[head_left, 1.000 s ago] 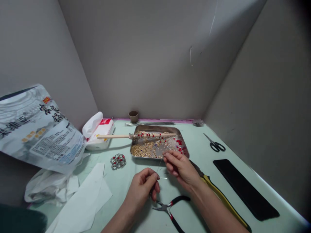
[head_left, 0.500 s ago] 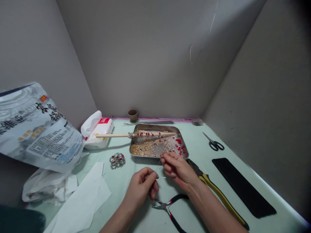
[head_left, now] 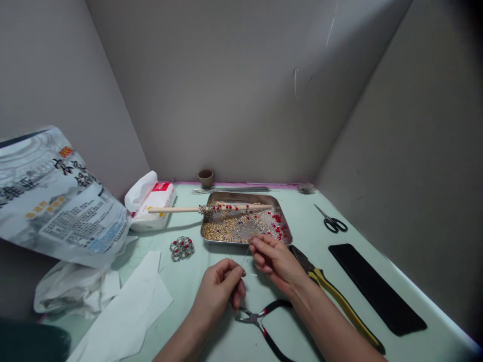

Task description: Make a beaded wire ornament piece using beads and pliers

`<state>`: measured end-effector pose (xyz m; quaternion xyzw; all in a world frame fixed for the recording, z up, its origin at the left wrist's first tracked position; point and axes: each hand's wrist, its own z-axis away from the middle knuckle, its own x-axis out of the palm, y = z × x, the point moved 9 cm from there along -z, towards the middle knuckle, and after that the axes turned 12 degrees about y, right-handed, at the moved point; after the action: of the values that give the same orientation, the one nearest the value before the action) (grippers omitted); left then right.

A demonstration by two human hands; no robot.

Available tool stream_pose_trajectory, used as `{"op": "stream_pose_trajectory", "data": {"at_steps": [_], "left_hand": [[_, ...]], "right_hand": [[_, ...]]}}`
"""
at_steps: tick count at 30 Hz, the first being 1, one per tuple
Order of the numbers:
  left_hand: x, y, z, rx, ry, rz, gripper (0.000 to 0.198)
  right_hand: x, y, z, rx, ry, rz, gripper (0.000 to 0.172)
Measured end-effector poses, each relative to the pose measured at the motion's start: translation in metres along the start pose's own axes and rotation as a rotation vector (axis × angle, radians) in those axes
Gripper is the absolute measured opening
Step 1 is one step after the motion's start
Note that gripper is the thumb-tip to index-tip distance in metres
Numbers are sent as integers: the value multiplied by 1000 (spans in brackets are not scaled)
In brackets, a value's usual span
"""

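My left hand (head_left: 221, 285) pinches a thin wire (head_left: 245, 257) between thumb and forefinger, low over the table. The wire runs up to the fingertips of my right hand (head_left: 277, 261), which is closed on its upper part at the near edge of a metal tray (head_left: 207, 240). Gold, clear and red beads (head_left: 222, 229) lie in that tray. Across it rests a wooden stick (head_left: 173, 210) with wire and red beads wound on it. Small black-handled pliers (head_left: 254, 318) lie spread below my hands. Left of the tray sits a cluster of wire rings with red beads (head_left: 181, 249).
Yellow-handled pliers (head_left: 339, 301), a black flat case (head_left: 377, 289) and scissors (head_left: 331, 221) lie to the right. On the left are a large printed bag (head_left: 68, 201), a tissue pack (head_left: 153, 203) and white paper (head_left: 128, 311). Behind the tray stand a small cup (head_left: 206, 178) and straight wires (head_left: 234, 190).
Both hands stay almost in place, still pinching the wire. A bright bit of wire beside the left fingertips shows shorter and fainter now. The view has shifted very slightly.
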<state>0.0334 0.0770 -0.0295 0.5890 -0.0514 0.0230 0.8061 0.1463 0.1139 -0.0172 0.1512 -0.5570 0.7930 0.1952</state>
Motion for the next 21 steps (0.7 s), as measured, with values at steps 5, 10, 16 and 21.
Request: {"op": "stream_pose_trajectory", "data": {"at_steps": [5, 10, 16, 21], "left_hand": [[-1, 0, 0, -8, 11, 4, 29], [-1, 0, 0, -4, 10, 6, 29], [-2, -1, -1, -4, 12, 9, 30], [-2, 0, 0, -4, 18, 20, 30]], "right_hand": [[-2, -3, 0, -44, 16, 54, 30], [-1, -10, 4, -108, 43, 123, 31], [-2, -11, 3, -118, 49, 78, 30], [2, -5, 3, -77, 4, 69, 29]]}}
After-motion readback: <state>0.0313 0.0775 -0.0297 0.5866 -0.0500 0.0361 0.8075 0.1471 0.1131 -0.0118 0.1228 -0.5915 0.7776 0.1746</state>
